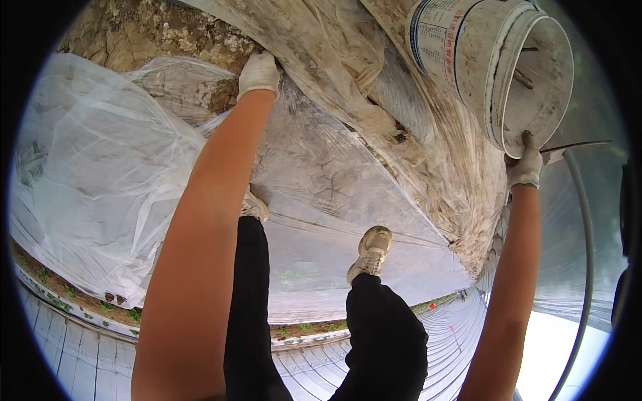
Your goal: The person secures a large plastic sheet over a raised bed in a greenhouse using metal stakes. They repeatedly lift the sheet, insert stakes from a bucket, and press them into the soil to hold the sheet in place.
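My left hand [259,75], in a pale work glove, is at the upper middle against clear plastic film [321,145]. Creases in the film run together at this hand, which grips its edge; the fingertips are hidden. On the right, my right hand [525,163], also gloved, holds the rim of a white plastic bucket [476,60], its thumb over the inside. The bucket is tipped, mouth towards the right, and bears printed writing. Several thin brown rods or sticks [523,79] lie inside it.
Bare cracked soil [150,35] lies beyond my left hand. Dirty bunched plastic sheeting [401,115] runs diagonally past the bucket. Loose clear film [100,165] spreads at left. My shoes [371,250] stand on film. A curved grey pipe [586,225] rises at right. Low green plants [306,328] line a strip behind.
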A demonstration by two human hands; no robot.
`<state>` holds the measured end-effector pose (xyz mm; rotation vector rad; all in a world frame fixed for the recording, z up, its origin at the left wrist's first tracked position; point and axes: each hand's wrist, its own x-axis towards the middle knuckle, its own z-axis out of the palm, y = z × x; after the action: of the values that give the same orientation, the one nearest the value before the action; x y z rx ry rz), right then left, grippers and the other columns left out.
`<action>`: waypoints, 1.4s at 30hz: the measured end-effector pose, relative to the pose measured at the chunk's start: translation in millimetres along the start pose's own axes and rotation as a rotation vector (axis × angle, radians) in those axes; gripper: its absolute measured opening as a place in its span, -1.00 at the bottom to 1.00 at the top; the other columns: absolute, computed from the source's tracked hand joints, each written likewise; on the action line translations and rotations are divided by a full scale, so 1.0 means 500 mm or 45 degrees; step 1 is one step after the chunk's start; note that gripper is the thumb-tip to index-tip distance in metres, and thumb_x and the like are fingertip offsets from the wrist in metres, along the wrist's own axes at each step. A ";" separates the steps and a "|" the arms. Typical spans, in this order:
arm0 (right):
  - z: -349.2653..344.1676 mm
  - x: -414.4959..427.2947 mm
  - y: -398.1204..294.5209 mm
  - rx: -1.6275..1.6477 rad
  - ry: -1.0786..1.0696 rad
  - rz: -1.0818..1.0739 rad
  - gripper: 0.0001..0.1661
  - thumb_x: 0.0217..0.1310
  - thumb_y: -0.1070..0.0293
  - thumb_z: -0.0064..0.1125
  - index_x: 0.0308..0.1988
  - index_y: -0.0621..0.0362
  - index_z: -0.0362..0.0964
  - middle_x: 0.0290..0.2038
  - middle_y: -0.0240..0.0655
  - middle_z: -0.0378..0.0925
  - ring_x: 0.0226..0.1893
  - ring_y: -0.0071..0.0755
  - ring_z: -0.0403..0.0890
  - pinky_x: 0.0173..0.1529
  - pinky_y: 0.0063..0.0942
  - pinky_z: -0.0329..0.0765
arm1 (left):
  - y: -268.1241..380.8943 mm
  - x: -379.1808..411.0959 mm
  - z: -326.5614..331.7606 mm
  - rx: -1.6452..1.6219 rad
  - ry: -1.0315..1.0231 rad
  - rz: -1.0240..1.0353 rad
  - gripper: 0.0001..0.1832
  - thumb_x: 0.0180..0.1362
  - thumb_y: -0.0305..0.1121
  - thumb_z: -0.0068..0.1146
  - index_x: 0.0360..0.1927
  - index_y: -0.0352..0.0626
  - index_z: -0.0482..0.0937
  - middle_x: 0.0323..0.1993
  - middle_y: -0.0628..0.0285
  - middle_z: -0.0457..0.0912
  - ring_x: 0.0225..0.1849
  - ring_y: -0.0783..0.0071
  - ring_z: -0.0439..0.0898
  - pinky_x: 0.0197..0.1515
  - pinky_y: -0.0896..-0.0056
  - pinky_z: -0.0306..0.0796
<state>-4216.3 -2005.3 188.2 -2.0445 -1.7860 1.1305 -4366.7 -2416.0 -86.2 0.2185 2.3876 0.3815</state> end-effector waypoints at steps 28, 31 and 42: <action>0.329 -0.271 0.795 1.736 0.072 0.525 -0.78 0.19 0.62 -0.18 -0.15 0.43 0.31 -0.44 -0.11 0.43 -0.52 -0.28 0.49 -0.54 -0.47 0.44 | -0.122 0.113 -0.086 0.565 -0.297 0.487 -0.42 0.05 -0.43 0.15 0.21 -0.13 0.34 0.13 0.11 0.48 0.19 0.22 0.42 0.21 0.39 0.26; 0.316 -0.236 0.847 1.937 0.145 0.485 -0.83 0.16 0.65 -0.19 -0.24 0.31 0.33 -0.51 -0.25 0.36 -0.60 -0.42 0.36 -0.59 -0.52 0.28 | 0.040 0.007 -0.087 1.648 -0.329 0.586 -0.38 0.01 -0.41 0.11 0.24 -0.08 0.33 0.18 0.11 0.44 0.20 0.21 0.40 0.21 0.35 0.27; 0.375 -0.214 0.849 1.874 0.180 0.546 -0.82 0.11 0.57 -0.04 -0.25 0.12 0.41 -0.55 -0.31 0.42 -0.67 -0.41 0.39 -0.64 -0.52 0.30 | 0.490 -0.270 -0.211 -0.785 -0.567 0.601 -0.20 0.12 0.10 0.14 0.26 -0.23 0.17 0.21 -0.01 0.28 0.05 0.18 0.49 0.08 0.07 0.44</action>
<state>-4013.3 -2269.7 -152.2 -1.3843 -0.0945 1.5787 -4324.2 -2242.5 153.3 0.5161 1.6713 1.1315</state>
